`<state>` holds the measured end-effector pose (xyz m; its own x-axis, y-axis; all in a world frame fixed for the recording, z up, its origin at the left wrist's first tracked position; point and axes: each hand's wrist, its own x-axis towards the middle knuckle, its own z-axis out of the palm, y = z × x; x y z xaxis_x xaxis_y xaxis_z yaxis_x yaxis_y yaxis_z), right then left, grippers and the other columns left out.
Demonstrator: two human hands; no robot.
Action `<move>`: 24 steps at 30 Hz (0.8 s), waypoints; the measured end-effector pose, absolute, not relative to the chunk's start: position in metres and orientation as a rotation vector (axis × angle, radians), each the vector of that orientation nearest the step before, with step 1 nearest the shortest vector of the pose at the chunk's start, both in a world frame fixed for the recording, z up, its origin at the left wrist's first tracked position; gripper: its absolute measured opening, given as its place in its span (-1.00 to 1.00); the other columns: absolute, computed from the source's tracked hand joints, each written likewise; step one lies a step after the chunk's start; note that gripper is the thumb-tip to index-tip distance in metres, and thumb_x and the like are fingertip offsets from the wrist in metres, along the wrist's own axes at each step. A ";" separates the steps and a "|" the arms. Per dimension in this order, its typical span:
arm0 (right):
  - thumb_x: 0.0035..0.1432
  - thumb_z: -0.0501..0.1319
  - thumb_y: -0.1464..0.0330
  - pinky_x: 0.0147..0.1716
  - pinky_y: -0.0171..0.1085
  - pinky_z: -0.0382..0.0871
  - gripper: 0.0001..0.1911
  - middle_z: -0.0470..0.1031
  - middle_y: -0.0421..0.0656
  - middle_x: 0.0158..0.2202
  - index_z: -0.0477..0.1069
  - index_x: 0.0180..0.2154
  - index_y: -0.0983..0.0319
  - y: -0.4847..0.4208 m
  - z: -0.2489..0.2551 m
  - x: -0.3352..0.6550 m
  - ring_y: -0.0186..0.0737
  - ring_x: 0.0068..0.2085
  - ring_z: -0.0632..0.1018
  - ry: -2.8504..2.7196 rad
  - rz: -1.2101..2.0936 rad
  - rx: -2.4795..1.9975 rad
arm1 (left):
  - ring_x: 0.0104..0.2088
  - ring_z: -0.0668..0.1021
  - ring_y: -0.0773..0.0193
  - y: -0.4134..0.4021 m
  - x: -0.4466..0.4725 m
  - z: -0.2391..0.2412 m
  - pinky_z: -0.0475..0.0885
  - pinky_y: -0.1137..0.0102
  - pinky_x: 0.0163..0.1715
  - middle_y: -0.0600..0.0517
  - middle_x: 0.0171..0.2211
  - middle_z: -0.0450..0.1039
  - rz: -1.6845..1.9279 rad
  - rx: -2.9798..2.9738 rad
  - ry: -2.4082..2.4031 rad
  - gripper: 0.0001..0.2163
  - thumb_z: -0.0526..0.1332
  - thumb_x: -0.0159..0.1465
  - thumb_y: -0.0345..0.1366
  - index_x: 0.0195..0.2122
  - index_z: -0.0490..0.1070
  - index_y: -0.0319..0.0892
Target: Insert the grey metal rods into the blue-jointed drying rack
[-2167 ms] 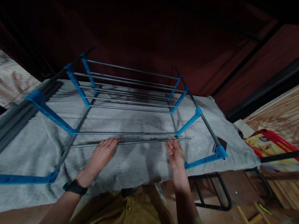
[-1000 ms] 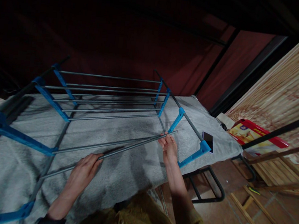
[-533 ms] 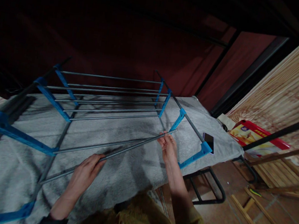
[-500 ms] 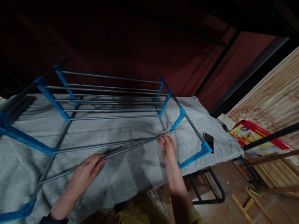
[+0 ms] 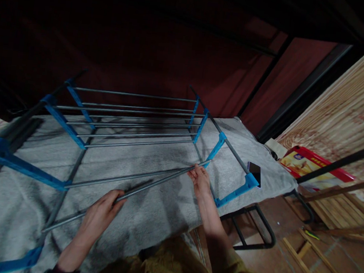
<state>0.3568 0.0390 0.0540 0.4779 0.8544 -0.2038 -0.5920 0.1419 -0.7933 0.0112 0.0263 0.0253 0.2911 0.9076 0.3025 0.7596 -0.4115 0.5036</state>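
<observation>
A loose grey metal tube (image 5: 150, 186) slants across the front of a partly assembled rack, and both hands grip it. My left hand (image 5: 103, 211) wraps around its lower left part. Near its right end, my right hand (image 5: 200, 180) pinches it between thumb and fingers. Close behind runs another tube (image 5: 107, 180), its left end in a blue plastic bracket (image 5: 33, 170). The tube's right tip lies by the blue bracket (image 5: 216, 151) on the rack's right side. Several more tubes span the rack (image 5: 136, 138) farther back, between blue brackets.
The rack lies on a bed with a grey blanket (image 5: 156, 212). A phone (image 5: 254, 173) rests right of the rack. Beyond the bed are a red and yellow box (image 5: 316, 165), a black metal frame (image 5: 255, 245) and wooden pieces (image 5: 308, 269) on the tiled floor.
The held tube has shifted slightly left and down, with both hands moving along with it. Its left end now sits a little farther left.
</observation>
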 end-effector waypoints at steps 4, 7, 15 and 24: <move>-0.08 0.50 0.14 -0.33 -0.34 0.53 -0.58 0.39 -0.38 -0.61 0.29 -0.51 0.15 0.042 0.051 0.356 -0.40 -0.53 0.47 -0.339 1.068 -0.973 | -0.26 0.67 0.12 0.026 0.010 0.024 0.54 0.32 -0.28 0.01 -0.22 0.62 0.774 2.289 1.535 -0.77 0.09 0.32 -0.03 -0.20 0.39 -0.03; -0.09 0.50 0.14 -0.35 -0.34 0.53 -0.58 0.44 -0.35 -0.58 0.30 -0.50 0.15 0.044 0.049 0.357 -0.40 -0.52 0.48 -0.330 1.063 -0.970 | -0.24 0.67 0.10 0.025 0.010 0.023 0.55 0.29 -0.27 -0.01 -0.20 0.63 0.752 2.299 1.533 -0.73 0.06 0.34 -0.01 -0.17 0.39 -0.04; -0.01 0.44 0.22 -0.29 -0.30 0.55 -0.74 0.62 -0.21 -0.33 0.47 -0.30 0.17 0.043 0.053 0.356 -0.30 -0.34 0.62 -0.346 1.086 -0.954 | -0.24 0.68 0.07 0.027 0.011 0.022 0.57 0.26 -0.23 -0.04 -0.23 0.63 0.749 2.351 1.492 -0.65 -0.01 0.37 0.05 -0.15 0.42 -0.06; 0.00 0.43 0.25 -0.21 -0.25 0.56 -0.73 0.62 -0.20 -0.32 0.51 -0.24 0.17 0.044 0.071 0.347 -0.29 -0.32 0.61 -0.433 1.121 -0.945 | -0.17 0.67 0.10 0.027 0.023 0.027 0.57 0.27 -0.12 -0.04 -0.18 0.63 0.854 2.295 1.397 -0.64 0.02 0.37 0.03 -0.09 0.47 -0.08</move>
